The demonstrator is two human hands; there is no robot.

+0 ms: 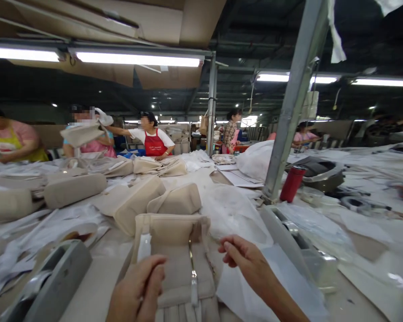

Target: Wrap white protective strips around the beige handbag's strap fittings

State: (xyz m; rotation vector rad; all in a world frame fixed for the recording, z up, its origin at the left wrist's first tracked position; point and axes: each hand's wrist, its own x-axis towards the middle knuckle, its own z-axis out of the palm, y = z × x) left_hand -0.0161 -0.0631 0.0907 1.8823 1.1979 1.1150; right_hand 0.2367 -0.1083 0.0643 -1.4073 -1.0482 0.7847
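A beige bag (176, 252) lay at the lower middle of the frame, its brass-coloured zip (190, 255) running down the front to a white-wrapped zip pull (194, 288). A white-wrapped strip (144, 245) showed at its upper left. We judged the step in hand to be close handwork on this bag, at a point between touches; any next contact, we thought, would call for a fingertip pinch and a steadying hand on the soft body.

Our left hand (137, 290) came in from the bottom edge, fingers curled over the bag's lower left; we could not tell whether its grip held anything. Our right hand (246, 261) reached in from the lower right, just beside the bag and above a white sheet (242, 290), its thumb and fingers slightly parted with nothing visible between them.

Grey tape dispensers (58, 286) flanked us at lower left and right of centre on the tabletop (102, 268). More beige bags (174, 199) lay beyond, and a co-worker in a red apron (154, 144) stood at upper centre.
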